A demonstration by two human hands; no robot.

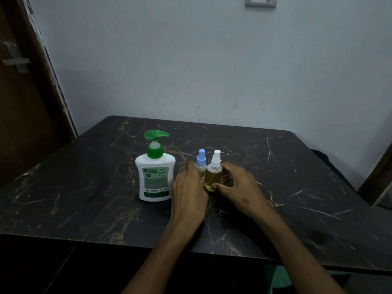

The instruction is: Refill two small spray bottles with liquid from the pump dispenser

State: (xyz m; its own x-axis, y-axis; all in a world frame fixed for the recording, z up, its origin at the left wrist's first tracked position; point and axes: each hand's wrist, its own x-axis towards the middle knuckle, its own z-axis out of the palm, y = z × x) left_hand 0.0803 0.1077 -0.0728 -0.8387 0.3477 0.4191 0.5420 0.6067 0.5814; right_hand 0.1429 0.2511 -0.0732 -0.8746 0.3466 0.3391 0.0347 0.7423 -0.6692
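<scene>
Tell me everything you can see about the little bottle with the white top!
The white-topped spray bottle is small, clear and looks like plastic, with a white spray nozzle and yellowish liquid inside. It stands upright on the dark marbled table, right beside the blue-topped spray bottle. The right hand curls around it, thumb at its base. The left hand lies close beside it, but contact cannot be told.
</scene>
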